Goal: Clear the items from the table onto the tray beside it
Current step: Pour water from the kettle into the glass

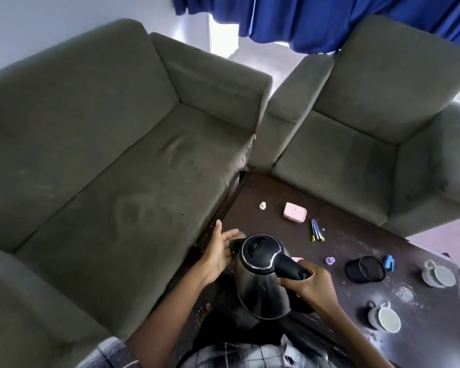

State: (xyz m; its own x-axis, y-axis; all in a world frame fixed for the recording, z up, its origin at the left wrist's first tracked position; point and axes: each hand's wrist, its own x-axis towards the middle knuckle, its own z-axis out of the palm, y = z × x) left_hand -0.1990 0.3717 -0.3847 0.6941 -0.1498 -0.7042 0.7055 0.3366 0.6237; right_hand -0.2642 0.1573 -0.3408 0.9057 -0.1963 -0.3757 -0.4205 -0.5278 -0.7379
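Fingers (287, 282) of the right hand (310, 285) are wrapped round the black handle (290, 266) of the kettle (260, 288). The left hand (219, 251) is spread, fingers straight, just beside its opposite side. The kettle, brushed steel with a black lid, hangs over the near left corner of the dark table (343, 243). Its spout is hidden, and the left fingertips blur, so contact is unclear. It leans, lid uppermost, base toward the person, handle pointing right. Beyond it lie a mesh cup (364, 269) on its side, a pink case (294, 213) and pens (316, 231).
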